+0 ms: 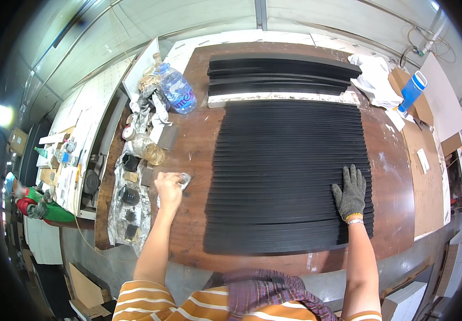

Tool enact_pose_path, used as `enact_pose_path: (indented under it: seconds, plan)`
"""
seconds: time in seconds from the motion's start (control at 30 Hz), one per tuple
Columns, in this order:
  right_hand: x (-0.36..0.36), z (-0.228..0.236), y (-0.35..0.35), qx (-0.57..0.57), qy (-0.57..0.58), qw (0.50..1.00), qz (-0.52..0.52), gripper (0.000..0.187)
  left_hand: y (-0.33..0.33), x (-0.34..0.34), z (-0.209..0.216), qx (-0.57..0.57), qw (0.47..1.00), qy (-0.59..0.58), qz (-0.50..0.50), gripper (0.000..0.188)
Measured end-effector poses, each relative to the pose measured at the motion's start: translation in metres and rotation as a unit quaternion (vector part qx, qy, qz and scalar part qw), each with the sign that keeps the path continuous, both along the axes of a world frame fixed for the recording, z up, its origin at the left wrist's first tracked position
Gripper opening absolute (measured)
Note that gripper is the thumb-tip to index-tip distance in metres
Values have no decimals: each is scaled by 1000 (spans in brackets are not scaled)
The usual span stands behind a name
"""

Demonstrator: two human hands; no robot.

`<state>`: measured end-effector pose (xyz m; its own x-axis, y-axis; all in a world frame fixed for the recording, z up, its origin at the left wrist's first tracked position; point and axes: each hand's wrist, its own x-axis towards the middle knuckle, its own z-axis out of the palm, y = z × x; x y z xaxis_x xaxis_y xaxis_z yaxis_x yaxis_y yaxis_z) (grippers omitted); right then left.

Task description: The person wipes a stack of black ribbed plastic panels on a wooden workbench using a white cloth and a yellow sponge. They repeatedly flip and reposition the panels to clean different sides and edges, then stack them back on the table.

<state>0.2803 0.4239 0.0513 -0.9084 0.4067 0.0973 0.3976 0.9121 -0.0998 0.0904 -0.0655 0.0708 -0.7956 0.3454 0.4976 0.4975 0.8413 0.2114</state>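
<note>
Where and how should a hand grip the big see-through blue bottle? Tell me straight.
The bottle is probably best gripped at its narrow neck, coming from the right: it appears upright, its body is much wider, and rags crowd its left.

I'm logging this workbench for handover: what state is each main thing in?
Black strips: packed in close rows
Left hand: bare, closed on a whitish wad
Right hand: gloved, flat on the strips
Large blue-tinted bottle: capped
Yellowish jar: lid on
White cloth: crumpled
Brown tabletop: scuffed
</note>
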Motion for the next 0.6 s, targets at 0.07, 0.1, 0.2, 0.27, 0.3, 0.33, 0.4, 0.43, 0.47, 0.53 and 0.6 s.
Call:
enact_pose_path:
  seconds: [0.07, 0.1, 0.2, 0.27, 0.3, 0.33, 0.4, 0.43, 0.47, 0.53, 0.6]
  plan:
    - [0, 0, 1, -1, 10, 1000, 9, 73, 19, 17, 14, 131, 990, -48, -20, 20]
    - [1, -1, 1, 1, 14, 1000, 14, 73, 60, 33, 9, 229, 964, -122, -67, 19]
    - [0, -2, 1, 4, 14, 1000, 13, 70, 184, 94, -32, 90, 913, -136, -375, 20]
    - [0, -3, 1, 7, 8, 1000, 5, 70, 204, 109, -64, 20, 885, -71, -461, 20]
    - [0, -2, 1, 6, 14, 1000, 18, 71, 187, 107, -75, 86, 894, -119, -424, 22]
    - [0, -2, 1, 8, 21, 999, 23, 71, 153, 97, -79, 140, 894, -167, -392, 24]
    - [0, -2, 2, 10, 27, 999, 24, 72, 49, 69, -67, 118, 941, -154, -277, 22]
    - [1, -2, 2, 10, 26, 999, 22, 72, -1, 57, -56, 35, 973, -96, -209, 21]
    - [1, -3, 3, 5, 7, 1000, 12, 72, -46, 51, -40, 2, 986, -126, -109, 19]
    - [3, -6, 4, 9, 10, 1000, 10, 72, -66, 49, -17, 76, 983, -143, 85, 20]
    - [3, -10, 5, 15, 33, 999, 24, 72, -20, 71, -8, 172, 984, -51, 19, 23]
